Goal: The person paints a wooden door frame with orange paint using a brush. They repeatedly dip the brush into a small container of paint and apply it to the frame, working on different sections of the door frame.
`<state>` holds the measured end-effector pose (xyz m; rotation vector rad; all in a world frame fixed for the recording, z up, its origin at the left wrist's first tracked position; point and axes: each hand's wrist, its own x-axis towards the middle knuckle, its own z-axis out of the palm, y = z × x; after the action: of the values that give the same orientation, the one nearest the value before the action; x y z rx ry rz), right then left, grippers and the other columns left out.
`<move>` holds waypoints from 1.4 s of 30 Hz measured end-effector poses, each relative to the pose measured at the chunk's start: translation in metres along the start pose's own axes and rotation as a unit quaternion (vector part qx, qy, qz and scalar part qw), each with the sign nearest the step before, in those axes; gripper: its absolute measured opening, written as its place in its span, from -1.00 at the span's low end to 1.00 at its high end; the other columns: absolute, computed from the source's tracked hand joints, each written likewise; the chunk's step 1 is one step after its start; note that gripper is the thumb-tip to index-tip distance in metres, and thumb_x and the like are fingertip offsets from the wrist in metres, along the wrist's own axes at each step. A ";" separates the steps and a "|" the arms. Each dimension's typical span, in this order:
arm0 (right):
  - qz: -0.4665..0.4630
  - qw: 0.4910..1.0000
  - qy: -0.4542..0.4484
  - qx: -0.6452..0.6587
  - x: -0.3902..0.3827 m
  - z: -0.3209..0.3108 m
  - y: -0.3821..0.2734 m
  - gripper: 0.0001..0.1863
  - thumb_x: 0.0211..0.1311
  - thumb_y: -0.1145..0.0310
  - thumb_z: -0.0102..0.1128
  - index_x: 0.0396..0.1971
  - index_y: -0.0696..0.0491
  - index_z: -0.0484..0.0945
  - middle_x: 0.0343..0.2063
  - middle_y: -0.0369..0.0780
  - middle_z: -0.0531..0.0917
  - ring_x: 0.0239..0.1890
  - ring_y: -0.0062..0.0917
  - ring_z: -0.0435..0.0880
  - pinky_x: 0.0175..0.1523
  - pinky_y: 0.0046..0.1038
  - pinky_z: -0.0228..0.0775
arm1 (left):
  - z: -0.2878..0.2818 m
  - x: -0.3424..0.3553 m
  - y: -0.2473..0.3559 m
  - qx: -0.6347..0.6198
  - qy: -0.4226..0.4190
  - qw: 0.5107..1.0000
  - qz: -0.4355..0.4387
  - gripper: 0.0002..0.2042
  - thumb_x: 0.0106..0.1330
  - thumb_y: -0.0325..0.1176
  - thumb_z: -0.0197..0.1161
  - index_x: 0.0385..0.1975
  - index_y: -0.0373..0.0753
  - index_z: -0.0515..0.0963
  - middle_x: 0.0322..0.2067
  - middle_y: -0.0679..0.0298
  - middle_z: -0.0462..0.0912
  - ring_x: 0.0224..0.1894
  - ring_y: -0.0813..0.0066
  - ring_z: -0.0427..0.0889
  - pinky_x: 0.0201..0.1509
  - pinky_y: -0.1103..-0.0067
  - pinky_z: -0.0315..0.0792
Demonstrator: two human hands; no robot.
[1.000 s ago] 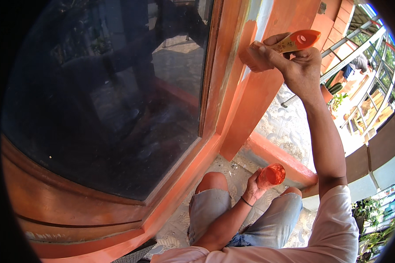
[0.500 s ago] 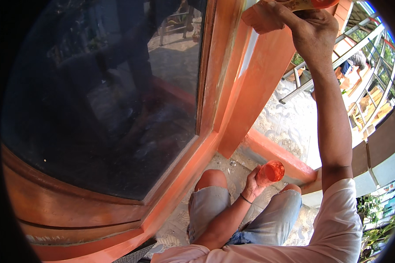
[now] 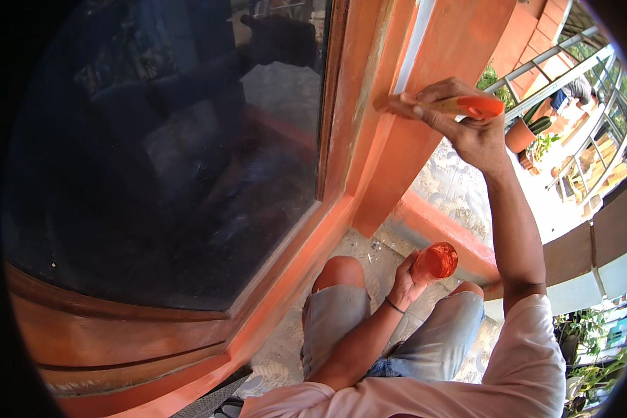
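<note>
My right hand (image 3: 472,136) is closed on a paintbrush (image 3: 477,106) with an orange-ended handle. Its bristles meet the orange wooden window frame (image 3: 369,132), at the lower end of a whitish strip (image 3: 412,52) that runs up between frame and post. Lower down, above my knees, my left hand (image 3: 404,284) grips a cup (image 3: 440,260) of orange-red paint, its mouth facing up. Paint coats the inside of the cup. My fingers partly hide the brush's neck.
A dark glass pane (image 3: 167,167) fills the left side. An orange-painted ledge (image 3: 453,233) crosses the patterned tile floor ahead. Beyond stand a metal frame (image 3: 564,76), a potted cactus (image 3: 526,132) and a bending person (image 3: 578,90). Plants (image 3: 592,334) grow at lower right.
My right hand has come down and slightly left with the brush, which now touches the frame lower along the whitish strip. My left hand and cup have shifted only slightly in view.
</note>
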<state>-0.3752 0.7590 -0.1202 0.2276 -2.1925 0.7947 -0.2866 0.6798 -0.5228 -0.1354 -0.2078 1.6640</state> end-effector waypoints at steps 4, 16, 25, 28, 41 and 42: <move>-0.168 0.971 0.150 -0.075 0.015 -0.025 0.004 -0.81 0.24 0.65 0.50 -0.16 0.21 0.76 -0.19 -0.16 0.82 -0.12 -0.44 0.82 -0.04 -0.41 0.68 | -0.007 -0.001 0.000 0.015 0.000 1.000 0.003 -0.64 0.56 -0.07 0.26 0.12 -0.20 0.62 0.12 0.19 0.73 0.22 0.27 0.66 0.34 0.17 0.55; -0.211 0.928 0.135 -0.274 -0.083 0.058 0.039 -0.73 -0.08 0.61 0.60 -0.37 0.07 0.69 -0.21 -0.20 0.81 -0.26 -0.39 0.78 -0.28 -0.44 0.66 | -0.001 -0.004 0.002 0.011 0.021 1.000 -0.021 -0.57 0.57 -0.06 0.23 0.19 -0.27 0.59 0.20 0.13 0.70 0.28 0.22 0.63 0.42 0.13 0.48; -0.150 0.964 0.080 -0.204 -0.022 0.007 0.027 -0.83 0.16 0.57 0.56 -0.27 0.14 0.75 -0.18 -0.16 0.83 -0.16 -0.42 0.85 -0.13 -0.49 0.70 | -0.015 -0.004 -0.001 0.016 -0.007 1.000 -0.024 -0.53 0.57 -0.04 0.23 0.25 -0.29 0.56 0.23 0.12 0.67 0.31 0.19 0.61 0.46 0.08 0.45; -0.179 0.951 0.209 -0.141 -0.014 0.007 0.029 -0.83 0.18 0.60 0.53 -0.23 0.18 0.74 -0.23 -0.14 0.82 -0.20 -0.38 0.85 -0.13 -0.48 0.70 | -0.018 -0.005 0.000 0.018 0.003 1.000 -0.025 -0.51 0.56 -0.01 0.23 0.27 -0.27 0.55 0.25 0.11 0.66 0.32 0.17 0.60 0.45 0.05 0.45; -0.194 0.927 0.140 -0.288 -0.101 0.093 0.031 -0.78 0.03 0.59 0.60 -0.30 0.08 0.77 -0.09 -0.09 0.79 -0.17 -0.27 0.82 -0.16 -0.41 0.72 | -0.039 -0.001 0.004 0.041 -0.015 0.999 -0.001 -0.50 0.56 0.01 0.23 0.30 -0.21 0.51 0.27 0.13 0.64 0.32 0.14 0.60 0.38 0.01 0.48; -0.188 0.922 0.169 -0.293 -0.099 0.088 0.031 -0.79 0.04 0.59 0.60 -0.30 0.08 0.77 -0.09 -0.09 0.80 -0.17 -0.27 0.82 -0.16 -0.41 0.72 | -0.034 -0.001 0.002 0.051 -0.007 0.999 -0.003 -0.50 0.56 0.01 0.22 0.30 -0.21 0.51 0.27 0.14 0.64 0.32 0.14 0.59 0.38 0.02 0.48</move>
<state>-0.3741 0.7213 -0.2510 0.1820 -1.8730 -0.0521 -0.2814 0.6801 -0.5562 -0.0464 -0.1342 1.6665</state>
